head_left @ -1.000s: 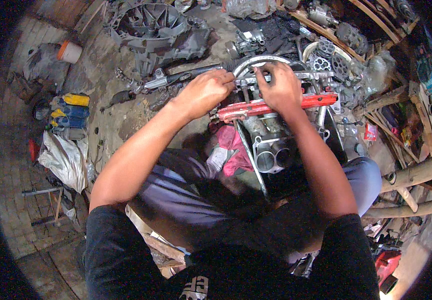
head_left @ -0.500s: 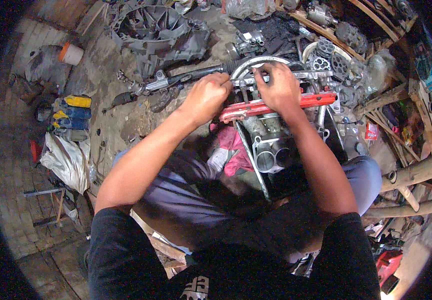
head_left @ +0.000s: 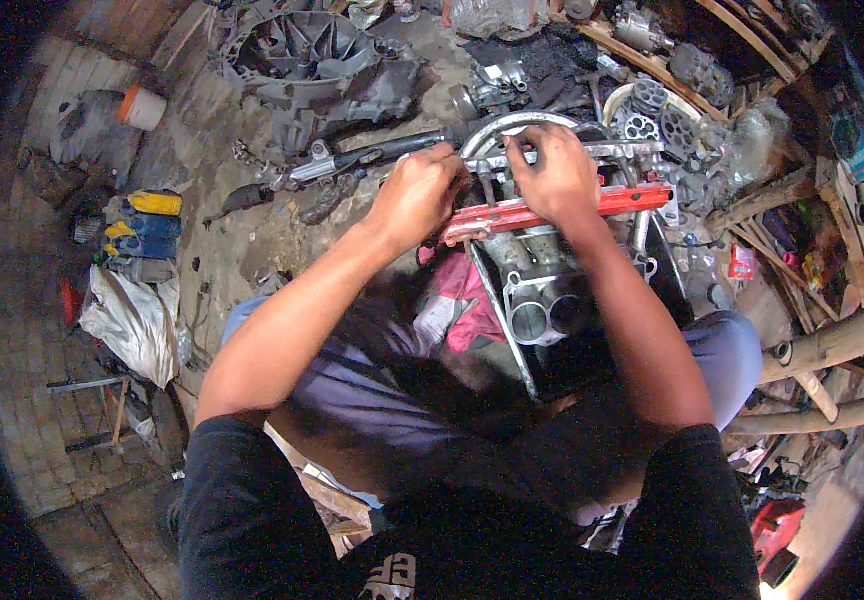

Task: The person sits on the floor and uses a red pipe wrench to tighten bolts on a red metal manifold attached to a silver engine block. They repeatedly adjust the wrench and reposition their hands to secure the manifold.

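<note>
We had left hand (head_left: 417, 195) beside red bar (head_left: 632, 200), right hand (head_left: 558, 172) at far silver rail (head_left: 629, 150); couldn't tell whether fingers gripped. Bar seemed stiff, slippery, best held by ends.

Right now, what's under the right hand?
A red bar passes beneath the right hand, visible on both sides, with a silver rail beyond it; whatever lies directly underneath is covered.

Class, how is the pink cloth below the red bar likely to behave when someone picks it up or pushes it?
The pink cloth would probably hang floppy, since it lies in loose, crumpled folds. It looks light for its size, being soft fabric. Pushed, it would likely bunch rather than roll, as it shows no firm, round shape.
</note>
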{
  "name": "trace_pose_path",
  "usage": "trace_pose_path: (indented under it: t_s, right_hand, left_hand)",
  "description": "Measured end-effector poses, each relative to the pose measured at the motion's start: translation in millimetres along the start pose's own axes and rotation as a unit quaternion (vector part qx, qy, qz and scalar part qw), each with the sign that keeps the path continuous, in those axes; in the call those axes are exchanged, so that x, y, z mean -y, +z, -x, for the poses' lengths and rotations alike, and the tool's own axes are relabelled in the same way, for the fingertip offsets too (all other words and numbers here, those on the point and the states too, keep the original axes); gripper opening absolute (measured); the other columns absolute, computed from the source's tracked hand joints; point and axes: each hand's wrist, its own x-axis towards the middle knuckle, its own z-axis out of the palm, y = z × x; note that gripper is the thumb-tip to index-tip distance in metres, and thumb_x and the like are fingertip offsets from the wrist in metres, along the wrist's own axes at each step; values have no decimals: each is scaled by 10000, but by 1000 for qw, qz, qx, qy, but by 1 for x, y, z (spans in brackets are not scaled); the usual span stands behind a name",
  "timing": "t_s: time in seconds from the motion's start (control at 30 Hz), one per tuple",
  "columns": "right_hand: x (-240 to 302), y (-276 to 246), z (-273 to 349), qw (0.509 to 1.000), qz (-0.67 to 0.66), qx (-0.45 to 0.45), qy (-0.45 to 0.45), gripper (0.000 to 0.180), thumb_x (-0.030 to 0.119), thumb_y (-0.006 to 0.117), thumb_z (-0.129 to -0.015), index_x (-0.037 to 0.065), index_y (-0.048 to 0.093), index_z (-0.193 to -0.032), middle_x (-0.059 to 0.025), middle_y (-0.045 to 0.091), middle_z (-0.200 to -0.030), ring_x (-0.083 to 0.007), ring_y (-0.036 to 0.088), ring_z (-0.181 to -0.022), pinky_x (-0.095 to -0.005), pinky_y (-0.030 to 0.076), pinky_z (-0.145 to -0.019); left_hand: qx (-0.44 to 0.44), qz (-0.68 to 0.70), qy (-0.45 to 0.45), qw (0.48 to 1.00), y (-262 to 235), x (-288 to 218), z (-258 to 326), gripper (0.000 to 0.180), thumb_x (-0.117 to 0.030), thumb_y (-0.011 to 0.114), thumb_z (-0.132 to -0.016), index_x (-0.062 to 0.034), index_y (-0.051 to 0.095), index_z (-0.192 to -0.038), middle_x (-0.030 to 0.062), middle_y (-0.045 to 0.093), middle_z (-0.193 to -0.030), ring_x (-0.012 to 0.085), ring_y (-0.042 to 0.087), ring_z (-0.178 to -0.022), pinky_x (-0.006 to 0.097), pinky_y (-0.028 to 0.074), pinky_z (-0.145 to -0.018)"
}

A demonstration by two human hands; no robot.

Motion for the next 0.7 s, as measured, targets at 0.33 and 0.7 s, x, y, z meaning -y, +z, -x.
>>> trace_pose_path:
  t_s: [0.33, 0.7]
  right_hand:
    - [0, 0, 0, 1000, 1, -3, -6, 376, 394, 609, -941, 67, 720, -1090, -187, 676, -1122, -360, 624, -1109, -490, 512, -953]
    - [2, 0, -1, 1000, 11, 1, 1, 393, 416, 598, -945, 78, 720, -1104, -202, 671, -1126, -366, 622, -1120, -496, 515, -955]
  left_hand:
    - [-27, -12, -40, 999, 3, 4, 5, 88, -37, 680, -838, 12, 690, -910, 201, 641, -905, 421, 657, -854, 486, 534, -764]
    - [-20, 4, -60, 998, 7, 10, 2, 91, -46, 721, -807, 12, 712, -877, 199, 661, -860, 410, 668, -839, 477, 535, -761]
